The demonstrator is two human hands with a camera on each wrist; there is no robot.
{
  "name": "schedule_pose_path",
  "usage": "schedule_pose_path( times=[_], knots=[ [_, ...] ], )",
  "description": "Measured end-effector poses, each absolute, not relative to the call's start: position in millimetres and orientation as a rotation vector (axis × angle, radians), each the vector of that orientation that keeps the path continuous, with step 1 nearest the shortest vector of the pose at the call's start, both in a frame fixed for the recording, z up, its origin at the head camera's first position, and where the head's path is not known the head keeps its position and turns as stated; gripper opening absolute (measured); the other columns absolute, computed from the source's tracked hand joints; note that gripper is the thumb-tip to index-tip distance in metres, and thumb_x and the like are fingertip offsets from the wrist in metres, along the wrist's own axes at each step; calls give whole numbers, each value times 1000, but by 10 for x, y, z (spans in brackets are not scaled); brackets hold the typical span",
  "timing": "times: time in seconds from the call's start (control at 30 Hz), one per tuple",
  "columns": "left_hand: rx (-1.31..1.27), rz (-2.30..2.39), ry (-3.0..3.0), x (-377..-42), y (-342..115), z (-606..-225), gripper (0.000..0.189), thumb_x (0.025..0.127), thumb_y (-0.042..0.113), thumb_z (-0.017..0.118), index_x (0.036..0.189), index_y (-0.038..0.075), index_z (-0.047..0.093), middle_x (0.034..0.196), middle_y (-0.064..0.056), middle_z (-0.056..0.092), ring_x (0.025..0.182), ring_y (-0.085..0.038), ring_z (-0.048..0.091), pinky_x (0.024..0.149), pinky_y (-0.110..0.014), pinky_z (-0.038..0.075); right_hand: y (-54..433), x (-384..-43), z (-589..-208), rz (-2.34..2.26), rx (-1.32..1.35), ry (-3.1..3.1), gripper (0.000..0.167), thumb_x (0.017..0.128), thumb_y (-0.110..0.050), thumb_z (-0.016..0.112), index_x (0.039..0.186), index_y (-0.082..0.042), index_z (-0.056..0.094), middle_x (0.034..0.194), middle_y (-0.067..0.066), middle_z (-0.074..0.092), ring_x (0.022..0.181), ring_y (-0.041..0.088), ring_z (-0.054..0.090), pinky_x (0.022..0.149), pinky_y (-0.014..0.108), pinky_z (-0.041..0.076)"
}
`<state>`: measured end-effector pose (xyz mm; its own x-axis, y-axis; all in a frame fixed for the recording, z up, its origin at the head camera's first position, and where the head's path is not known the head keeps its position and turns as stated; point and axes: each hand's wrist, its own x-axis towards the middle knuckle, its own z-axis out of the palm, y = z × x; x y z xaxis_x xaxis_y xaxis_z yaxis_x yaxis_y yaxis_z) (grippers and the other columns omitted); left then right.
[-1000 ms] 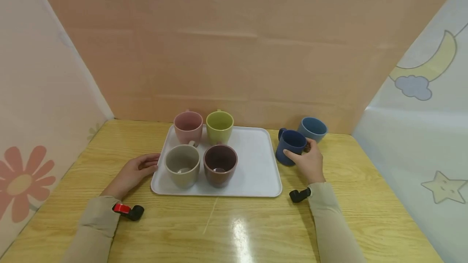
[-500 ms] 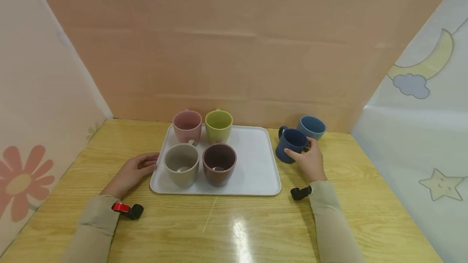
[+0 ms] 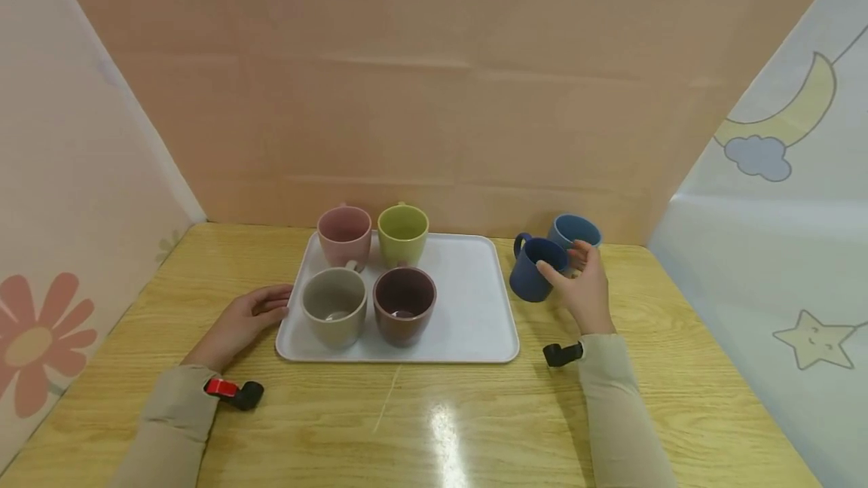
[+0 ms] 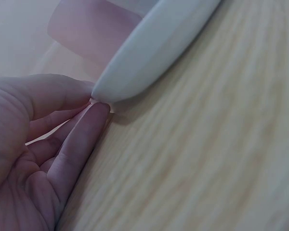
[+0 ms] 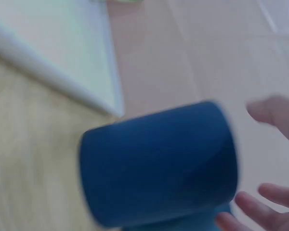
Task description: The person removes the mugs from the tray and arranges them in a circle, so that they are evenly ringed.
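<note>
In the head view, my right hand (image 3: 585,288) is at the right side of a dark blue mug (image 3: 532,277), thumb and fingers spread apart. The right wrist view shows a gap between the thumb (image 5: 274,110) and the dark blue mug (image 5: 159,166); the fingers lie near its rim. Behind this mug stands a lighter blue mug (image 3: 575,229), partly hidden. My left hand (image 3: 240,322) lies beside the white tray (image 3: 475,307), its fingertips touching the left edge. Up close, the left fingers (image 4: 82,139) reach the tray rim (image 4: 149,53) without curling round it.
On the tray stand a pink mug (image 3: 344,239), a yellow-green mug (image 3: 403,238), a beige mug (image 3: 334,311) and a brown mug (image 3: 403,307). A wooden table (image 3: 325,420) carries everything. A papered back wall (image 3: 380,96) and patterned side walls enclose it.
My right thumb and fingers have drawn off the dark blue mug and spread, with the hand shifting slightly right. The mug stays right of the tray. My left hand keeps its place.
</note>
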<state>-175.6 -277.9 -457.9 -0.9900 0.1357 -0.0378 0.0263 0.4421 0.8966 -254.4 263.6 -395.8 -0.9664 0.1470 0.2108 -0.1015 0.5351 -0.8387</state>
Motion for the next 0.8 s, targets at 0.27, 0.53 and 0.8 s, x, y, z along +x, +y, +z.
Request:
schedule_pose_path(
  times=[0.27, 0.53, 0.8],
  knots=[
    [150, 1631, 2550, -1752, -2797, -4567, 59, 103, 30, 63, 150, 0, 45, 141, -22, 57, 130, -32, 54, 90, -9, 43, 2293, -2420, -3799, 1236, 193, -2219, 50, 93, -8, 71, 137, 8, 51, 123, 24, 58, 111, 36, 58, 96, 44, 48],
    [167, 1644, 2557, -1758, -2804, -4590, 57, 102, 27, 64, 149, -2, 47, 140, -23, 58, 116, 1, 57, 91, -10, 44, 1859, -2298, -3854, 1433, 464, -2259, 47, 91, -1, 73, 134, 6, 54, 122, 26, 59, 112, 34, 60, 95, 46, 52],
    [153, 1616, 2577, -1764, -2794, -4589, 58, 102, 29, 64, 149, -1, 47, 139, -22, 59, 119, -7, 58, 91, -9, 43, 1527, -2182, -4026, 1696, 690, -2338, 54, 89, 1, 74, 138, 3, 52, 131, 19, 59, 122, 36, 58, 102, 48, 50]
  ],
)
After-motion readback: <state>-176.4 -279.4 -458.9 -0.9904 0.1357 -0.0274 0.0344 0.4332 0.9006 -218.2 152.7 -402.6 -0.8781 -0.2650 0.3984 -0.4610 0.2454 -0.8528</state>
